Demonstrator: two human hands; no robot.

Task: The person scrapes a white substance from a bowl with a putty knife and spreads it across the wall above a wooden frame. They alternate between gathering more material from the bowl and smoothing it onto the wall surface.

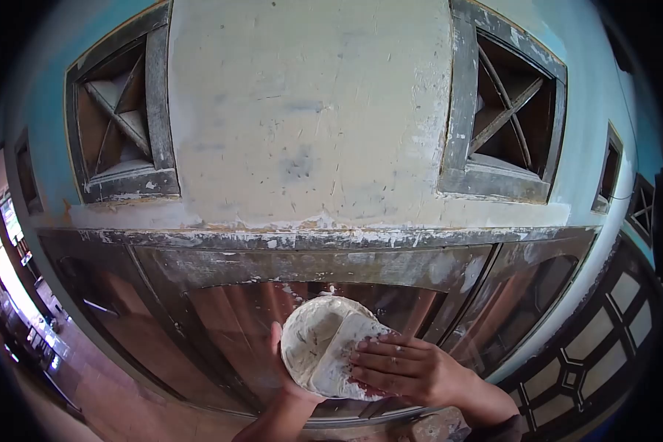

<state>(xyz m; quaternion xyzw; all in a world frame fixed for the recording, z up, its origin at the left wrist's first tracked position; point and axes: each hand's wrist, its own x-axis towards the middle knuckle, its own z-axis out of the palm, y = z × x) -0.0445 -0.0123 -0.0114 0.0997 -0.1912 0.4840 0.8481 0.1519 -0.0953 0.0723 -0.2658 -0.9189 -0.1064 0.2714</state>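
Observation:
A round white container (300,335), smeared inside with pale paste, rests in my left hand (286,376), whose fingers wrap round its left side and underside. My right hand (405,368) grips a flat, paste-coated scraper (339,357) that lies over the right part of the container's mouth. The fingers of my right hand lie together across the scraper's back, with white specks on them. Reddish patches show on the scraper near the fingertips.
Ahead is a pale, patched wall (309,132) between two wooden vents with crossed bars (118,114) (512,110). A worn wooden frame (309,261) with glass panes runs below. A panelled door (582,353) is at right, a tiled floor (110,376) at lower left.

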